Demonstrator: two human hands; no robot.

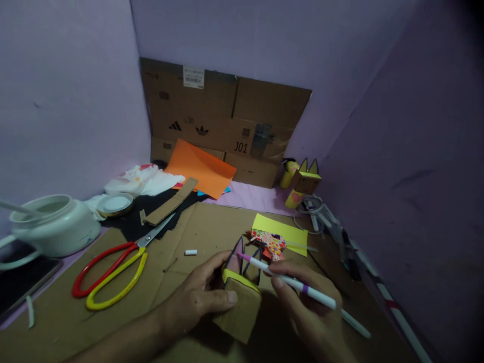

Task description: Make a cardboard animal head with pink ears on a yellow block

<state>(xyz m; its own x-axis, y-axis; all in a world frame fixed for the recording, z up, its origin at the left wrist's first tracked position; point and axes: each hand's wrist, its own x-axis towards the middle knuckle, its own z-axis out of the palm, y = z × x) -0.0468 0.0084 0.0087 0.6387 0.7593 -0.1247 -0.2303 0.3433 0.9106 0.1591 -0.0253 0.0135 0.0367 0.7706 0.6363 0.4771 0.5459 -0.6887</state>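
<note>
My left hand (202,295) grips a small cardboard box (242,307) with a yellow strip along its upper edge, thumb on the front face. Two pointed ears outlined in dark ink rise from its top; the left ear (235,256) is coloured pinkish inside, while the right ear (252,267) looks brown. Between thumb and fingers, my right hand (310,302) holds a white felt-tip pen (295,283) with a purple band. The pen's purple tip is at the left ear. A small white pen cap (191,252) lies on the cardboard to the left.
Red-and-yellow scissors (113,275) lie at left, near a white pot (55,227). Behind are a cardboard strip (172,201) and orange paper (202,169). Yellow paper (298,236) and a patterned glue gun-like object (270,242) lie beyond my hands. A similar eared figure (308,184) stands back right.
</note>
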